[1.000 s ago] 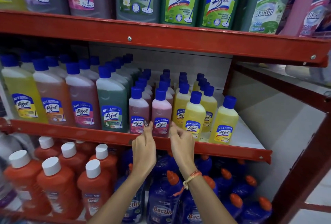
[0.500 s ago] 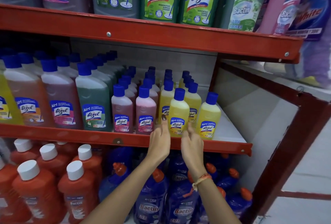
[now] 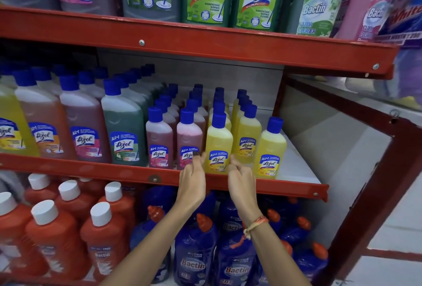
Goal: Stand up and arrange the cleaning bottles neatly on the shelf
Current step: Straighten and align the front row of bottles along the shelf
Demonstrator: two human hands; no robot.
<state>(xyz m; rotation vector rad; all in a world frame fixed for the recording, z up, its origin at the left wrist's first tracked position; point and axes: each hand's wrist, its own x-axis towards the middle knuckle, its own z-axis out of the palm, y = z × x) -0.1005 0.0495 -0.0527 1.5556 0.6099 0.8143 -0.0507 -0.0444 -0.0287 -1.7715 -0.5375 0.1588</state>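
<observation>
On the middle shelf [image 3: 159, 177], at far left, we see large bottles [image 3: 84, 125] with blue caps standing upright in rows close behind the red front lip. Next come two small pink bottles [image 3: 189, 137], upright and touching side by side at the lip. Our left hand [image 3: 193, 181] reaches over the lip, its fingers [image 3: 198, 157] spread loosely beside the left flank of the front yellow bottle [image 3: 218, 141]; we cannot tell whether they touch it. Our right hand [image 3: 241, 179], with a thread band [image 3: 254, 225] on the wrist, mirrors it, fingers curled and parted at the bottle's right flank; neither hand is closed around the bottle. The yellow bottle stands upright at the lip, heading its row. Behind and right of it stands a second yellow row [image 3: 247, 134]. Further right a lone yellow bottle [image 3: 271, 148] stands near the lip, apart from the rows. Beyond it the white shelf board [image 3: 296, 162] lies bare up to the red upright post [image 3: 376, 194]. The lip's right end [image 3: 319, 193] stops short of the post. Below the lip stand red bottles [image 3: 57, 235] at left and blue bottles [image 3: 194, 253] under our forearms.
</observation>
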